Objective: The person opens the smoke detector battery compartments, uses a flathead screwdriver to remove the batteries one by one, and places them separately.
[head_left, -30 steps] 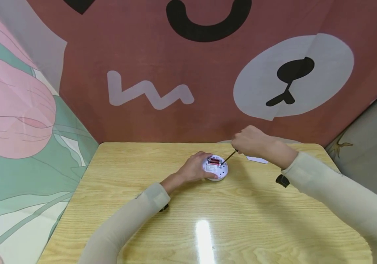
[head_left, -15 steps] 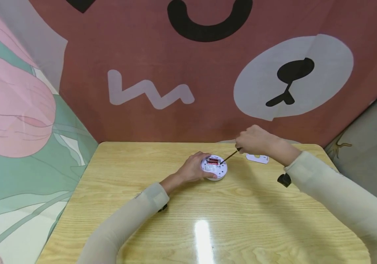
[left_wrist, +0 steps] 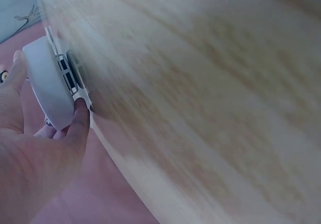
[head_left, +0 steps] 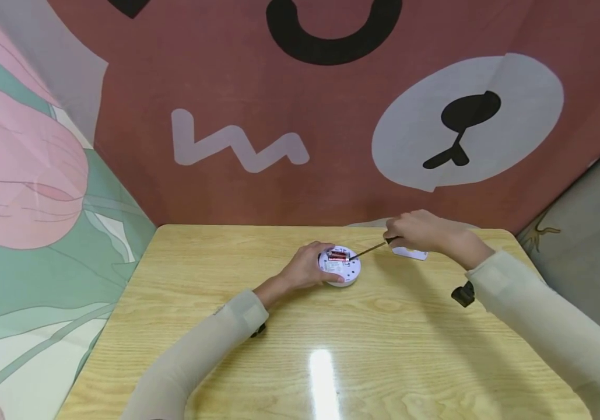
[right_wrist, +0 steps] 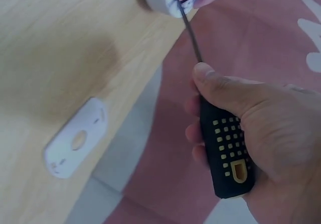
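A round white smoke detector (head_left: 340, 275) stands near the back of the table, its underside facing up and red batteries (head_left: 337, 256) showing in it. My left hand (head_left: 306, 267) grips it from the left, thumb and fingers around its rim. My right hand (head_left: 416, 230) holds a screwdriver (right_wrist: 223, 143) with a black handle dotted in yellow. The thin shaft (head_left: 370, 251) slants down to the left, its tip at the detector beside the batteries. In the left wrist view, the detector's white side (left_wrist: 47, 83) sits between thumb and fingers.
A flat white mounting plate (right_wrist: 75, 138) with a round hole lies on the table right of the detector, partly under my right hand in the head view. The wooden table (head_left: 258, 373) ends at a printed cloth wall (head_left: 258, 198).
My right hand has moved right and slightly down, tilting the screwdriver to a flatter angle while its tip stays at the detector. The detector and left hand have shifted slightly left.
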The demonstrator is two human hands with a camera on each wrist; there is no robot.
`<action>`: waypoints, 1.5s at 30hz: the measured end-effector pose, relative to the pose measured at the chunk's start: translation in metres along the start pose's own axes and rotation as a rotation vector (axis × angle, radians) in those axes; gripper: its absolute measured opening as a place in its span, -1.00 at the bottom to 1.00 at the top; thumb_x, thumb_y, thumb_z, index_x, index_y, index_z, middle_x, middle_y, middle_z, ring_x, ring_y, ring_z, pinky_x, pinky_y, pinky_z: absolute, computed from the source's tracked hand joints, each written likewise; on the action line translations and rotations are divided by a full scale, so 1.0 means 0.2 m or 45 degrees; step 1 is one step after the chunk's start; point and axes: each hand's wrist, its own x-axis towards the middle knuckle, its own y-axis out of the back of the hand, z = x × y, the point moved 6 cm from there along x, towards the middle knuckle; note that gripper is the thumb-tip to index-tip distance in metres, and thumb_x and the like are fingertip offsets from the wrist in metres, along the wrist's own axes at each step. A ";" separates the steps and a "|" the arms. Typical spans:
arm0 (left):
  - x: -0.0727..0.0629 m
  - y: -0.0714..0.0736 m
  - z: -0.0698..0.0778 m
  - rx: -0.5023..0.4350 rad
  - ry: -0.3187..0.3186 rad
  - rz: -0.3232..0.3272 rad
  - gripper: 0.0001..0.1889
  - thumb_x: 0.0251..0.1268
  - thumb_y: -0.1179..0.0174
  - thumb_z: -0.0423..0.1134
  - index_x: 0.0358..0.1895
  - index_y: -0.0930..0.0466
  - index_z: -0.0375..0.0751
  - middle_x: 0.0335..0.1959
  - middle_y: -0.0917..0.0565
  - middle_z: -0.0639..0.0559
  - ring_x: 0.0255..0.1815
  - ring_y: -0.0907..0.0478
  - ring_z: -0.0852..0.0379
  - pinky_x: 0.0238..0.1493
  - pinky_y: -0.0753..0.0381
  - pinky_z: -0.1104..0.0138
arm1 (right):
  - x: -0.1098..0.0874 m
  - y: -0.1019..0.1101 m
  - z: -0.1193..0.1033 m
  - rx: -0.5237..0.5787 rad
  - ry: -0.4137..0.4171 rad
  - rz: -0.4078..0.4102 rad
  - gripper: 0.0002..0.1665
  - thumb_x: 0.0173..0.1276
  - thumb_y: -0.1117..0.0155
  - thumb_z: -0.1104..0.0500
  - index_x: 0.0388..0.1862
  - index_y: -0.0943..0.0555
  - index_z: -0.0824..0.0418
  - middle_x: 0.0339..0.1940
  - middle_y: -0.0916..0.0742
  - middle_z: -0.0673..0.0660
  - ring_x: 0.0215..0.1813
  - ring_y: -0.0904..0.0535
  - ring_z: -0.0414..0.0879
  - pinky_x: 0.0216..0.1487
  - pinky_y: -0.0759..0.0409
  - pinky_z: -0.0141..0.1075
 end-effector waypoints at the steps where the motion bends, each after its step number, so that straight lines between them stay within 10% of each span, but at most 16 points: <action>1: 0.00 0.00 0.00 -0.005 0.003 -0.003 -0.02 -0.01 -0.71 0.07 0.50 -0.50 -0.20 0.34 -0.64 -0.10 0.31 -0.57 -0.02 0.38 -0.55 0.14 | -0.01 -0.01 0.01 0.009 -0.004 0.008 -0.66 0.48 -0.44 0.13 -0.49 -0.55 -0.08 -0.51 -0.44 -0.13 -0.51 -0.23 -0.30 -0.46 -0.25 -0.36; 14: 0.00 0.01 -0.01 -0.009 0.020 -0.022 -0.03 0.00 -0.70 0.09 0.50 -0.50 -0.17 0.40 -0.60 -0.11 0.36 -0.55 -0.04 0.42 -0.52 0.12 | -0.11 -0.22 0.08 0.195 0.016 0.255 -0.94 0.43 -0.46 0.29 -0.21 -0.76 0.14 -0.32 -0.68 -0.07 -0.39 -0.44 -0.32 -0.34 -0.51 -0.29; 23: 0.00 0.01 -0.01 -0.021 0.023 -0.020 -0.04 -0.02 -0.71 0.06 0.49 -0.51 -0.18 0.42 -0.59 -0.11 0.40 -0.53 -0.03 0.44 -0.50 0.13 | -0.17 -0.34 0.08 0.253 -0.015 0.399 -0.71 0.40 -0.47 0.31 0.08 -0.79 0.36 -0.12 -0.76 0.05 -0.21 -0.69 -0.18 -0.22 -0.70 -0.17; 45: 0.01 0.01 -0.02 -0.009 0.048 -0.046 -0.04 0.01 -0.70 0.06 0.51 -0.49 -0.15 0.47 -0.55 -0.09 0.45 -0.49 -0.04 0.48 -0.46 0.13 | -0.21 -0.49 0.06 0.425 0.049 0.670 -0.73 0.30 -0.50 0.43 -0.01 -0.80 0.35 -0.24 -0.76 0.03 -0.26 -0.59 -0.27 -0.28 -0.61 -0.30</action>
